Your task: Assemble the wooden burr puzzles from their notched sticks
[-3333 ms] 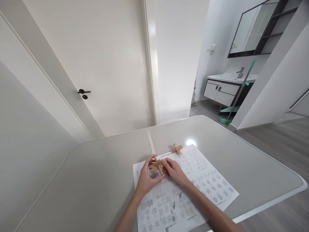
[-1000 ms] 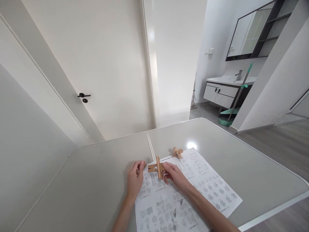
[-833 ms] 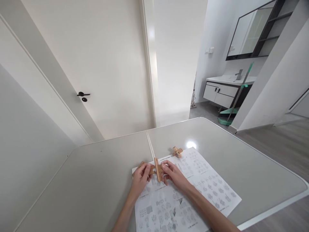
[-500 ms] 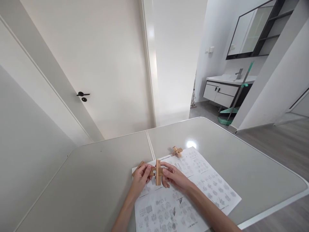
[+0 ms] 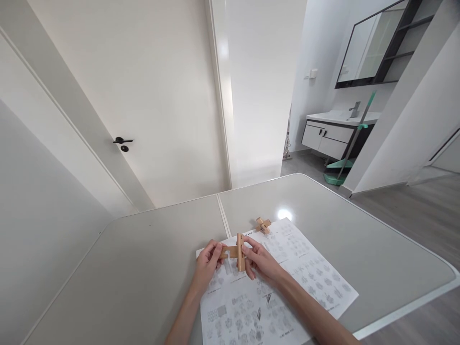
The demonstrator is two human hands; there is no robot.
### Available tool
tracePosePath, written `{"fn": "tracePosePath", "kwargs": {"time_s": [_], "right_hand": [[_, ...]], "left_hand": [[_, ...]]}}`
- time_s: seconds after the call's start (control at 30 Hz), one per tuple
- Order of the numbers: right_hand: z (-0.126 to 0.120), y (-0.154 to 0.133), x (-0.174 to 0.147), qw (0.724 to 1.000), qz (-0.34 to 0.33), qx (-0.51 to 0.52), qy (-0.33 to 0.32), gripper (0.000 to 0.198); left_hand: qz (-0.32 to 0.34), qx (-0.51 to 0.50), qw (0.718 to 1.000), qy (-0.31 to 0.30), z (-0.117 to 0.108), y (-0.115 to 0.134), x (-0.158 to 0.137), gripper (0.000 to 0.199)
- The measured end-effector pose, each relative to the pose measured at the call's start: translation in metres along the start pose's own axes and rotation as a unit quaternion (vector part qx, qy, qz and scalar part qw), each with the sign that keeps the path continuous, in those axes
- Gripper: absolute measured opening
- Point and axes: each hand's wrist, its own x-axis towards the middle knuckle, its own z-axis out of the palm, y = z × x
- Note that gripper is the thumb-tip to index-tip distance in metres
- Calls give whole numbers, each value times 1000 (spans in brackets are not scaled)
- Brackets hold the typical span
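Notched wooden piece (image 5: 233,251) is baring more length: L hand (image 5: 205,261) is pinching one end, R hand (image 5: 261,261) pinching crossbar (image 5: 240,264), now sitting farther from L grip, apparently unseated.

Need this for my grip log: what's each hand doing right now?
Left hand: closed on one end of the notched wooden piece.
Right hand: closed on the wooden crosspiece.

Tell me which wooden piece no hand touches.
The wooden cross at the far edge of the paper; left hand and right hand hold the other pieces.
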Motion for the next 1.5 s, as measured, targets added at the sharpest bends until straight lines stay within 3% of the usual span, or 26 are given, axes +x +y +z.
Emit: {"fn": "tracePosePath", "kwargs": {"time_s": [0.13,0.33,0.47,0.57,0.73,0.87,1.07,1.23,1.37,1.5], "right_hand": [[-1,-1,-1,1000,-4,20,10,49],[-9,-5,-2,992,-43,21,115,43],[-5,-2,2,985,-57,-75,143,42],[-4,6,4,975,-58,-143,160,40],[-9,19,5,949,-64,-247,184,32],[-12,22,6,928,-62,-309,201,30],[-15,26,6,862,-76,-439,240,40],[-15,33,5,811,-83,-524,248,41],[-13,35,5,792,-83,-556,238,41],[-11,37,6,775,-84,-584,227,41]], "left_hand": [[-7,-1,1000,15,-3,0,1,45],[-3,0,991,132,-12,-1,4,48],[20,119,985,124,-9,-1,2,46],[44,239,964,109,-4,0,-1,41],[88,395,909,101,1,-3,-4,33],[106,461,876,94,0,-7,-4,27],[112,532,837,64,2,-12,-5,30],[112,537,828,118,-5,-15,-4,31],[126,522,821,196,-22,-13,-1,25],[91,517,826,205,-36,-11,1,21]]}}
